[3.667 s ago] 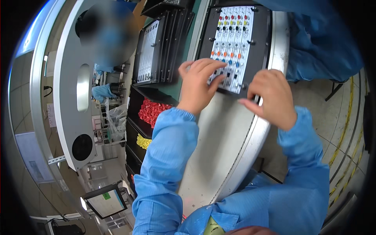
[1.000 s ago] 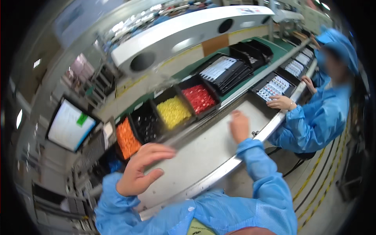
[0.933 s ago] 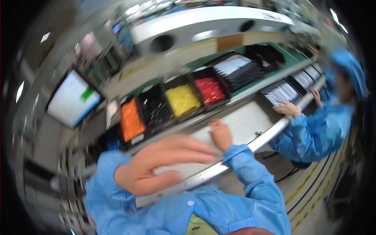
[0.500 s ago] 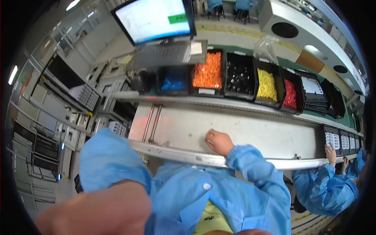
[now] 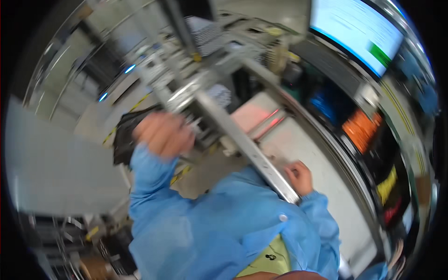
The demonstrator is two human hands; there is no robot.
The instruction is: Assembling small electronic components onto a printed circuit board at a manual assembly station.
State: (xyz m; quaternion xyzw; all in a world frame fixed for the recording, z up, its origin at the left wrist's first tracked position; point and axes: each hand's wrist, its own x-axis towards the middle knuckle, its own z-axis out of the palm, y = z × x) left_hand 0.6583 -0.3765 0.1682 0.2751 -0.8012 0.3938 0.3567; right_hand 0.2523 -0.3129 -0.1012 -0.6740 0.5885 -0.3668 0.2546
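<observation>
The pale work surface runs from the centre of the frame down toward the lower right, with the right hand over its near side, just right of centre. That hand's fingers are curled in toward the thumb. The left hand is raised left of centre, its fingers bent and smeared by motion, in front of a black object; the blur is too strong to tell whether either hand grips anything. A metal rail edges the surface and slants down to the wrist of the right hand. Near the surface's upper end, two thin rods lie across it in red light. Along its far side, down the right of the frame, come blue pieces, orange pieces, yellow pieces and red pieces in dark bins. A lit monitor tilts at the upper right, with a dark keyboard beside it. Another person's fingers show at the lower right
</observation>
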